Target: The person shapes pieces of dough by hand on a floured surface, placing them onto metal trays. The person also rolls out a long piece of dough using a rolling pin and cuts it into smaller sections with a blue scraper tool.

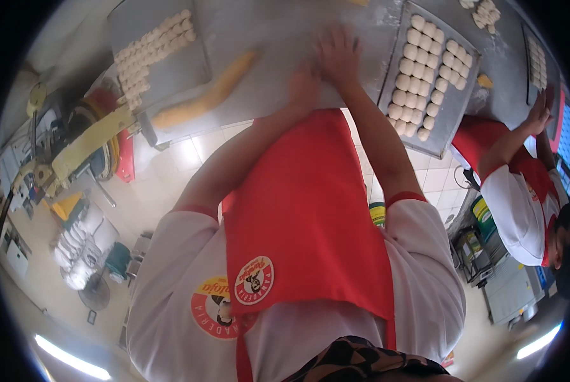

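My right hand [338, 56] lies palm down on the grey metal worktable [275, 32], its fingers stretched out and slightly apart. Close beside it, a little nearer to me, is my left hand [305, 84], smeared by motion so that its fingers cannot be made out. Whether anything lies beneath either palm is hidden. To the left of my hands, a long yellowish strip of dough [210, 95] runs slantwise across the table toward its near edge.
At the left, a tray [192, 67] carries pale dough balls [151, 51]. Right of my hands stands another tray [441, 137] with rows of dough balls [414, 76]. A small dough scrap [485, 81] lies beyond it. A co-worker [520, 191] stands at the far right; machinery [97, 137] is at the left.
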Available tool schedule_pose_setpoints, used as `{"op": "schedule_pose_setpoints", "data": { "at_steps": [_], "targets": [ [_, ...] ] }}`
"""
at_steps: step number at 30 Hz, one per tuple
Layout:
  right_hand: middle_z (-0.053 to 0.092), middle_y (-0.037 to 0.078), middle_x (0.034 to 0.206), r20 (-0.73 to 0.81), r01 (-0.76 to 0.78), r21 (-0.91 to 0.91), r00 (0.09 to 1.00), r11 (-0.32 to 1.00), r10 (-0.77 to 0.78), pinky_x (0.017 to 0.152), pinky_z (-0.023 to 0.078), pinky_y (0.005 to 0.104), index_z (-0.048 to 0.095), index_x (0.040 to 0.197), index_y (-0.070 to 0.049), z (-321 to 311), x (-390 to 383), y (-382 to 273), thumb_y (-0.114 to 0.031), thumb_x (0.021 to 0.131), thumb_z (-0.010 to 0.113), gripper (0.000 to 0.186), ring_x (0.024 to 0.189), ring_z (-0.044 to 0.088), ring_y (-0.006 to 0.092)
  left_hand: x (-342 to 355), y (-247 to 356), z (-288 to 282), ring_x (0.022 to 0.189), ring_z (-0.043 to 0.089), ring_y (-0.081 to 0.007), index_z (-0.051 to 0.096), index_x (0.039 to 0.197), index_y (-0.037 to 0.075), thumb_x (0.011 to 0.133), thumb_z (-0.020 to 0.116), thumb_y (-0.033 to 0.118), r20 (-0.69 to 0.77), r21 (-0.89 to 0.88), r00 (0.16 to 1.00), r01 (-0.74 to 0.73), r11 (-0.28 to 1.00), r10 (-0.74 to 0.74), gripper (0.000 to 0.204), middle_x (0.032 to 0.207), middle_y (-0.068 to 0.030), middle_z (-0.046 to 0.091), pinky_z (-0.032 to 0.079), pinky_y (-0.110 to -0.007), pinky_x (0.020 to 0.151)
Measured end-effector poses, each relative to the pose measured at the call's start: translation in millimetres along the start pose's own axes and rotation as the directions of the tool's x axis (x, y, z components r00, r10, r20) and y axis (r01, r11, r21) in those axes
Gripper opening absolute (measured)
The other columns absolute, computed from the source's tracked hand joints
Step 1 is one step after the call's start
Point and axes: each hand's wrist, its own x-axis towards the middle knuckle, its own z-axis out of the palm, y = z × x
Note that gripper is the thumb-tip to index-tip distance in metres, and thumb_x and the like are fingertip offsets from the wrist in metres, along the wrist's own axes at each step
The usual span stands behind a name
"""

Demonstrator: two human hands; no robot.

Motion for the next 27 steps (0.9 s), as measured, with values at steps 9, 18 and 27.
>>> {"op": "schedule_pose_setpoints", "data": {
  "at_steps": [9,18,27],
  "targets": [
    [0.06,0.013,0.142,0.137,0.096,-0.067,0.987,0.993,-0.087,0.108,0.044,0.0502,0.067,0.132,-0.014,-29.2,-43.7,46.3,-0.036,0.097,0.062,0.041,0.132,0.055,0.0375,-1.1,-10.7,-8.6,0.092,0.073,-0.0291,0.058,0.132,0.001,0.101,0.051,0.012,0.177,-0.043,0.979,-0.095,0.995,0.101,0.034,0.11,-0.0145,0.076,0.055,-0.039,0.086],
    [0.065,0.012,0.112,0.073,-0.039,0.347,0.997,0.937,0.014,0.094,0.048,0.0529,0.071,0.119,-0.01,-63.4,-69.4,1.3,-0.023,0.081,0.08,0.04,0.105,0.063,0.0364,6.3,-12.4,-16.2,0.103,0.07,-0.0275,0.058,0.134,0.0,0.097,0.058,0.008,0.227,-0.118,0.968,-0.076,0.99,0.101,0.038,0.12,-0.0156,0.072,0.056,-0.038,0.087],
    [0.07,0.015,0.111,0.167,-0.424,0.701,0.88,0.574,0.445,0.093,0.052,0.0436,0.069,0.118,-0.002,-93.4,-95.2,25.7,-0.026,0.084,0.079,0.042,0.106,0.066,0.032,23.1,54.4,-3.9,0.109,0.066,-0.0184,0.056,0.14,0.006,0.105,0.06,0.019,0.651,-0.427,0.758,0.32,0.846,0.041,0.037,0.122,-0.0089,0.067,0.056,-0.033,0.084]
  ]
}}
